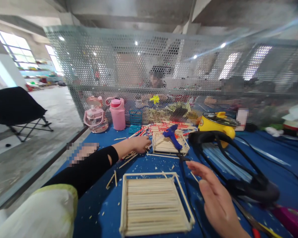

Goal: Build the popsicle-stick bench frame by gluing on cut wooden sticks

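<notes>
My left hand (140,144) reaches forward to short wooden sticks beside the farther stick tray (159,150). Its fingers are closed together at the tips; what lies between them is too small to make out. A blue glue gun (173,137) rests on that farther tray, its cord running toward me. Closer to me lies another rectangular tray of pale wooden sticks (149,205), with a slatted base and a raised stick border. To its right, my right hand (216,198) is held open above the table, fingers stretched out and holding nothing, near the cord.
Loose red-tipped sticks (164,126) lie behind the farther tray. A pink bottle (118,115), a clear pink jug (95,120) and a yellow pot (217,124) line a perforated metal screen (129,66). A black strapped object (238,165) lies right. Someone sits beyond the screen.
</notes>
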Available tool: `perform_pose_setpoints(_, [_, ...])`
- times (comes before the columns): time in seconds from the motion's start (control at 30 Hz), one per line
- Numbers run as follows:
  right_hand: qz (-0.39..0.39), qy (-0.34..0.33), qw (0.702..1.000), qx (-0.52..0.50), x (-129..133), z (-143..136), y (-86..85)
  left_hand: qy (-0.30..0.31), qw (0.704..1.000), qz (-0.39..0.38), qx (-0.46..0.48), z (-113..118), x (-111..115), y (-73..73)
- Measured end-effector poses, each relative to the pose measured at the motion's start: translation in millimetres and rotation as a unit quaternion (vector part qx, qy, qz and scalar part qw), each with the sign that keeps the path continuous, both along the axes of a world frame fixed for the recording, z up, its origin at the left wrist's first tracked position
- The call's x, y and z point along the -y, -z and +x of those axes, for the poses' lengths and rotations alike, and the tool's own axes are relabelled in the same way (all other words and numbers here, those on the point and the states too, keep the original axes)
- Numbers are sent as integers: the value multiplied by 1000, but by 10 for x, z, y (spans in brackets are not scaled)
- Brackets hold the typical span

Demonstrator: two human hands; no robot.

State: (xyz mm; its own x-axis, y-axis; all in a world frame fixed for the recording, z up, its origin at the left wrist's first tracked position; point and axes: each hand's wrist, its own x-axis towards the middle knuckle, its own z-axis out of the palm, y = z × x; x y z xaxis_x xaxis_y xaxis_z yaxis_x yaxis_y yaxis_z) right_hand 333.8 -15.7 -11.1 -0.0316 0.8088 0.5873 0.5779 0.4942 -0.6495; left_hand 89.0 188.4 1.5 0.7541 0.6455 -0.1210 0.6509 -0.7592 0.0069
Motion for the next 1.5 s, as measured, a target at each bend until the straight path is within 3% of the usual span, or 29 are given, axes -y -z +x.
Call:
perform_pose_setpoints(0.23, [-22,4,1000,7,-3,-19,-15,-77,996,-28,-38,-78,151,-46])
perform_pose_setpoints(0.4, [-27,-14,1000,-6,-2,-42,-34,-150,989,-16,-13,-63,347,13])
perform_pose_setpoints(0.47, [-30,-21,999,-8,-11,-62,-51,-172,985,-10,6,-70,377,-29])
perform_pose_setpoints(0.53, [-32,-22,999,-10,-26,-81,-67,-203,979,0,31,-128,402,-156])
perform_pose_setpoints(0.63, [-38,-26,999,-19,-47,-93,-82,-264,962,13,66,-349,556,-463])
perform_pose_setpoints(0.7, [-39,-29,998,-26,-51,-93,-83,-300,950,9,83,-549,807,-645])
perform_pose_setpoints(0.77, [-38,-31,998,-27,-45,-93,-79,-334,938,-2,87,-724,1165,-714])
perform_pose_setpoints(0.83, [-33,-36,999,-23,-35,-98,-77,-369,926,-28,76,-833,1557,-634])
perform_pose_setpoints(0.9, [-27,-40,999,-14,-36,-110,-86,-390,915,-82,68,-876,1892,-440])
perform_pose_setpoints(1.0, [-29,-35,999,-5,-69,-126,-149,-412,904,-83,81,-891,2187,-144])
perform_pose_setpoints(1.07, [-53,-35,998,20,-97,-118,-232,-420,898,-81,103,-912,2274,-52])
perform_pose_setpoints(1.23, [-144,-28,971,190,51,-31,-439,-423,882,-90,188,-1023,2376,-63])
perform_pose_setpoints(1.37, [-233,-40,926,295,537,-8,-403,-383,899,-53,206,-1048,2389,37])
perform_pose_setpoints(1.5, [-226,-31,937,264,1054,15,-233,-392,889,-34,234,-1015,2367,173])
